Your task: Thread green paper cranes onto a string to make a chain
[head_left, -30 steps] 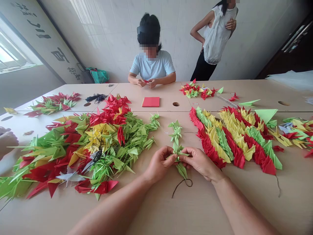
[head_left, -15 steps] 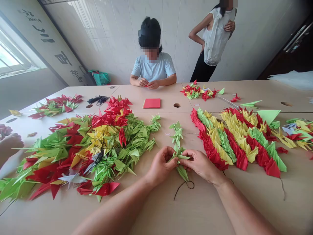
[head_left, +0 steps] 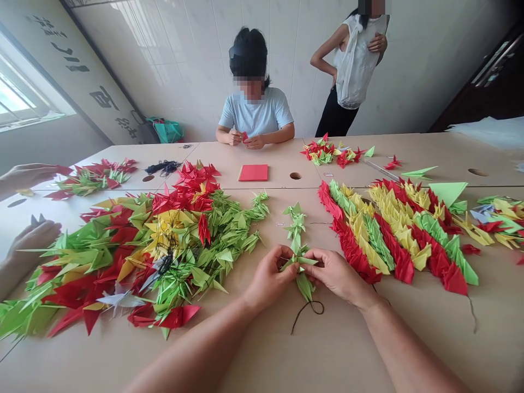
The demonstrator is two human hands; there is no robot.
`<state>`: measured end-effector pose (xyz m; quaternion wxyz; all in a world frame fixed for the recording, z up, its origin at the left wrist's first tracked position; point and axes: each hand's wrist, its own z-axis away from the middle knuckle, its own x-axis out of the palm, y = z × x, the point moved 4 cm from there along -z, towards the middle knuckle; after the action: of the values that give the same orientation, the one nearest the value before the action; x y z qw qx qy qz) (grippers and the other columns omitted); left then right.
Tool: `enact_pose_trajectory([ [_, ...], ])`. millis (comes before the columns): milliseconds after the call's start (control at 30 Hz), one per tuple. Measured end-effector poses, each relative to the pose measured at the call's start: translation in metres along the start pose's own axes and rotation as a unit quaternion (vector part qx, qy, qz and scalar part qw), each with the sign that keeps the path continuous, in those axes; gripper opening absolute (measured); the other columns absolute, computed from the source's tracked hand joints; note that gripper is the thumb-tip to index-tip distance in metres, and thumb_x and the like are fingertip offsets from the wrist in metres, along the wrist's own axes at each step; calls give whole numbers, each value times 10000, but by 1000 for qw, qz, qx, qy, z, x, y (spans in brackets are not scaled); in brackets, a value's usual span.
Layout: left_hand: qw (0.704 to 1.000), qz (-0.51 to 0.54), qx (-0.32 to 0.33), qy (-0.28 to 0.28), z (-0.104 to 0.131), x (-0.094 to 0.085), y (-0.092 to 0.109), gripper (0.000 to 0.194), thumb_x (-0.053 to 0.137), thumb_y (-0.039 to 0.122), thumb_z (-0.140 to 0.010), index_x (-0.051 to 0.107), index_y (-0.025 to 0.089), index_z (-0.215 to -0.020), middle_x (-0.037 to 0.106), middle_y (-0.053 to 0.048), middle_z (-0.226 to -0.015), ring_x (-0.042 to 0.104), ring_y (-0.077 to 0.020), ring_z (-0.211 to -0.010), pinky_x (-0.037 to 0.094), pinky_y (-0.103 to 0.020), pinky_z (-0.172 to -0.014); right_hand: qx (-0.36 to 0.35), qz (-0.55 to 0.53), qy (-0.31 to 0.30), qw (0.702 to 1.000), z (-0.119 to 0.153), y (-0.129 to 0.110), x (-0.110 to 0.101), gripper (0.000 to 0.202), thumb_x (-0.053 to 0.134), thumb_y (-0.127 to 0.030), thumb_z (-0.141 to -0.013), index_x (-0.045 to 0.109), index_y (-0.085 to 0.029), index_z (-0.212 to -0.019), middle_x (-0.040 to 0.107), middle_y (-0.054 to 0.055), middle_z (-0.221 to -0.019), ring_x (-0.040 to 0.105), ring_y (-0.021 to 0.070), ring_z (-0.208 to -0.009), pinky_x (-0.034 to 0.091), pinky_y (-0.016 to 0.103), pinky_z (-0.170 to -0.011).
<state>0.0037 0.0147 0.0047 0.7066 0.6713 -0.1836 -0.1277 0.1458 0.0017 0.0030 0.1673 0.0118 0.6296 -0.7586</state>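
Observation:
In the head view, a green paper crane is pinched between both my hands over the table's near middle. My left hand is closed on its left side, and my right hand grips the right side. Beyond them, a short string of green cranes runs away from me. A black cord curls out on the near side, below another folded green piece. My fingertips hide part of the held crane.
A large heap of folded cranes lies left. Rows of strung cranes lie right. Red paper sheets rest ahead. Across the table a person folds red paper; another person stands behind. A co-worker's hands reach in from the left.
My hands hold nearly the same place. At the left, a co-worker's hand has come in holding red paper, and the other has moved farther into view. The seated person's red paper is raised slightly.

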Motion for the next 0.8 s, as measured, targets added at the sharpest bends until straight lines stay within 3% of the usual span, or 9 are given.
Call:
enact_pose_trajectory([
  [433,1000,-8,-16,-10,-2,-1,0,221,652,349,-728,543,173,-806,584,0,-776,536,-133,-713,408,-227,-630,0,37,29,999,-2,8,-4,261,627,-440,-725,667,-198,-815,549,-41,-561,472,117,-504,364,233,-468],
  [600,998,44,-40,-28,-3,-1,-3,237,655,361,-720,516,171,-755,554,17,-712,519,-116,-651,405,-232,-614,-3,44,30,999,0,3,-3,221,621,-405,-733,656,-189,-762,562,-29,-583,482,120,-531,366,229,-476],
  [800,999,24,-36,-19,-3,-2,-3,246,653,362,-715,493,176,-704,518,43,-610,460,-89,-561,338,-197,-530,-5,45,28,999,1,1,-2,217,624,-405,-725,634,-188,-736,564,-27,-588,478,116,-523,365,225,-472],
])
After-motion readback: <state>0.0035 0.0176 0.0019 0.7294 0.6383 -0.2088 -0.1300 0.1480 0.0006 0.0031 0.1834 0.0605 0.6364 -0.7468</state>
